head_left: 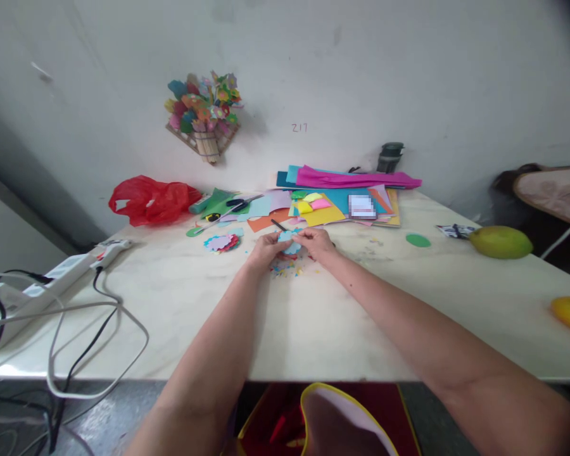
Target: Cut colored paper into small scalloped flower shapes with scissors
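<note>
Between my two hands is a light blue paper flower [289, 243] with a scalloped edge. My left hand [265, 248] pinches its left side. The fingers of my right hand [316, 243] are closed on its right side. Small coloured paper scraps [287, 270] lie scattered on the table just below. To the left rests a pile of scalloped paper flowers [222, 242] in lilac, blue and red. A dark thin stick-like thing [278, 225] lies just behind my hands.
Scissors [237, 204], coloured paper sheets [323, 214] and a red plastic bag [152, 199] lie along the back. Cables [118, 304] and a power strip [61, 278] occupy the left. A green paper oval [418, 240] and a mango-like fruit [501, 242] are at right.
</note>
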A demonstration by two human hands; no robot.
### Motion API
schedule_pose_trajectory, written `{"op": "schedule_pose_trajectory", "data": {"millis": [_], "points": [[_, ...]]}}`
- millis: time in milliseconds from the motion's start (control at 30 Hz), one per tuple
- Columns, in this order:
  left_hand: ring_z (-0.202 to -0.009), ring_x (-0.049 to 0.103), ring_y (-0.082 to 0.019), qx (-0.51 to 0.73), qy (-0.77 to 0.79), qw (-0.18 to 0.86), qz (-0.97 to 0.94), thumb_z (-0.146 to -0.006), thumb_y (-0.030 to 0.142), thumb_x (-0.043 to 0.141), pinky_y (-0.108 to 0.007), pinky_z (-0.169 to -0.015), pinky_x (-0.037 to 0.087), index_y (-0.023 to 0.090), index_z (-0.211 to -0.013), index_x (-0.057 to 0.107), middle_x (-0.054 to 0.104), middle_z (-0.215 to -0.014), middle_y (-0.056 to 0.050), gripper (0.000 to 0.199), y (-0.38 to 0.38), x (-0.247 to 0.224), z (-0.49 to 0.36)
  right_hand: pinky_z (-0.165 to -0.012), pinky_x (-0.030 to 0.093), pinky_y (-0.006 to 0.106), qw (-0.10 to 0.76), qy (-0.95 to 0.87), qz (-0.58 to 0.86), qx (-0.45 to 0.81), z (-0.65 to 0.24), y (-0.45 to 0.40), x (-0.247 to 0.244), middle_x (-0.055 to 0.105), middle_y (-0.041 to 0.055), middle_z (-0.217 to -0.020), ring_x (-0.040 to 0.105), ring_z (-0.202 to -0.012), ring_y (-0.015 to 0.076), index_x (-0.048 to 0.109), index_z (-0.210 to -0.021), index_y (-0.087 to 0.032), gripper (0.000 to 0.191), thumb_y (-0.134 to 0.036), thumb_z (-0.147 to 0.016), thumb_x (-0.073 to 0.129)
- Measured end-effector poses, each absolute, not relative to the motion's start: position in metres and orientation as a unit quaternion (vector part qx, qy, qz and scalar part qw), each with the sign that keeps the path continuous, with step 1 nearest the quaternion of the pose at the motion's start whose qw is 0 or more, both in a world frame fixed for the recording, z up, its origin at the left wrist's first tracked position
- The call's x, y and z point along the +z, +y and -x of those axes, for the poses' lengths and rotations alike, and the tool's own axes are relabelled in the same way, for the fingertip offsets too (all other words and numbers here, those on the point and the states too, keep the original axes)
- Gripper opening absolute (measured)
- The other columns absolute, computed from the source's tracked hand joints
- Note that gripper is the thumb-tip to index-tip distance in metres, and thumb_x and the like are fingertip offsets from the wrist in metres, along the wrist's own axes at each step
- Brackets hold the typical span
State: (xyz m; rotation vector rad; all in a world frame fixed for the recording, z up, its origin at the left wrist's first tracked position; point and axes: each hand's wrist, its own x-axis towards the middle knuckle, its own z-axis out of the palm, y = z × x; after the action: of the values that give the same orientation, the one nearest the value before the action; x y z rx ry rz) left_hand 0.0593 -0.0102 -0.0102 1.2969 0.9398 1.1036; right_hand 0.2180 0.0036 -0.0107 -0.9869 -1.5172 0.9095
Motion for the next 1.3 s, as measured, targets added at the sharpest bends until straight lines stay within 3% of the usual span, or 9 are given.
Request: {"op": "schedule_pose_trajectory", "data": {"millis": [267, 467, 667, 733, 833, 933, 1000, 1133, 1300], "points": [[-0.057, 0.067, -0.017, 0.476, 0.417, 0.549, -0.546, -0.053, 0.043, 0.083, -0.022, -0.05, 0.051, 0.013, -0.071, 0.062, 0.069, -0.066, -0.004, 0.04, -0.01, -0.011, -0.065, -0.058, 0.041, 0.025, 0.529, -0.637, 0.433, 0.356, -0.219, 0.008, -0.012, 0.052, -0.0026, -0.056, 0.046, -0.058, 0.0114, 0.058, -0.057, -0.017, 0.02, -0.034, -0.065, 0.065], [-0.05, 0.062, -0.015, 0.497, 0.424, 0.534, -0.537, -0.05, 0.041, 0.084, -0.024, -0.049, 0.05, 0.012, -0.065, 0.063, 0.065, -0.06, -0.004, 0.038, -0.01, -0.007, -0.067, -0.061, 0.043, 0.025, 0.532, -0.644, 0.436, 0.335, -0.218, 0.006, -0.009, 0.055, -0.0014, -0.058, 0.048, -0.06, 0.0122, 0.058, -0.057, -0.017, 0.023, -0.038, -0.067, 0.064], [-0.054, 0.063, -0.016, 0.51, 0.431, 0.519, -0.534, -0.053, 0.042, 0.083, -0.025, -0.051, 0.051, 0.012, -0.068, 0.066, 0.067, -0.063, -0.005, 0.037, -0.006, -0.012, -0.063, -0.06, 0.045, 0.026, 0.536, -0.598, 0.506, 0.316, -0.232, 0.01, 0.005, 0.065, 0.0034, -0.068, 0.055, -0.06, 0.0141, 0.063, -0.073, -0.015, 0.028, -0.041, -0.078, 0.052], [-0.054, 0.064, -0.016, 0.519, 0.433, 0.524, -0.518, -0.053, 0.041, 0.083, -0.026, -0.051, 0.052, 0.012, -0.068, 0.065, 0.067, -0.062, -0.005, 0.037, -0.006, -0.013, -0.062, -0.065, 0.046, 0.027, 0.482, -0.634, 0.563, 0.219, -0.241, 0.011, 0.013, 0.068, 0.006, -0.074, 0.061, -0.068, 0.0164, 0.065, -0.074, -0.015, 0.03, -0.04, -0.082, 0.05], [-0.056, 0.066, -0.018, 0.537, 0.428, 0.537, -0.489, -0.054, 0.038, 0.083, -0.027, -0.052, 0.053, 0.012, -0.069, 0.064, 0.066, -0.063, -0.005, 0.036, -0.005, -0.013, -0.061, -0.073, 0.045, 0.03, 0.293, -0.705, 0.643, 0.056, -0.251, 0.008, 0.026, 0.072, 0.009, -0.09, 0.064, -0.09, 0.0231, 0.07, -0.084, -0.018, 0.023, -0.034, -0.081, 0.054], [-0.057, 0.067, -0.018, 0.563, 0.423, 0.55, -0.449, -0.054, 0.033, 0.083, -0.027, -0.054, 0.054, 0.012, -0.069, 0.062, 0.067, -0.065, -0.004, 0.033, -0.003, -0.013, -0.06, -0.075, 0.046, 0.032, 0.083, -0.755, 0.651, 0.005, -0.253, 0.002, 0.037, 0.07, 0.0151, -0.101, 0.064, -0.1, 0.0283, 0.071, -0.098, -0.017, 0.029, -0.032, -0.076, 0.059], [-0.059, 0.068, -0.019, 0.576, 0.419, 0.557, -0.427, -0.054, 0.031, 0.083, -0.027, -0.055, 0.054, 0.012, -0.07, 0.063, 0.068, -0.067, -0.004, 0.032, -0.001, -0.013, -0.058, -0.075, 0.046, 0.032, 0.012, -0.767, 0.641, 0.008, -0.251, 0.0, 0.042, 0.07, 0.017, -0.104, 0.063, -0.102, 0.0294, 0.07, -0.104, -0.015, 0.033, -0.028, -0.075, 0.059], [-0.062, 0.068, -0.02, 0.597, 0.407, 0.563, -0.402, -0.053, 0.029, 0.083, -0.03, -0.061, 0.056, 0.012, -0.071, 0.065, 0.069, -0.069, -0.004, 0.03, 0.002, -0.014, -0.056, -0.075, 0.048, 0.033, -0.046, -0.775, 0.629, 0.026, -0.242, -0.003, 0.046, 0.069, 0.0173, -0.106, 0.063, -0.104, 0.0301, 0.068, -0.109, -0.015, 0.041, -0.022, -0.07, 0.062], [-0.062, 0.067, -0.019, 0.619, 0.39, 0.556, -0.394, -0.049, 0.029, 0.084, -0.031, -0.062, 0.056, 0.012, -0.072, 0.067, 0.069, -0.07, -0.003, 0.033, 0.003, -0.014, -0.055, -0.079, 0.048, 0.034, -0.038, -0.768, 0.639, 0.007, -0.233, -0.008, 0.044, 0.066, 0.0172, -0.115, 0.062, -0.107, 0.0285, 0.066, -0.113, -0.014, 0.042, -0.018, -0.073, 0.06]]}}
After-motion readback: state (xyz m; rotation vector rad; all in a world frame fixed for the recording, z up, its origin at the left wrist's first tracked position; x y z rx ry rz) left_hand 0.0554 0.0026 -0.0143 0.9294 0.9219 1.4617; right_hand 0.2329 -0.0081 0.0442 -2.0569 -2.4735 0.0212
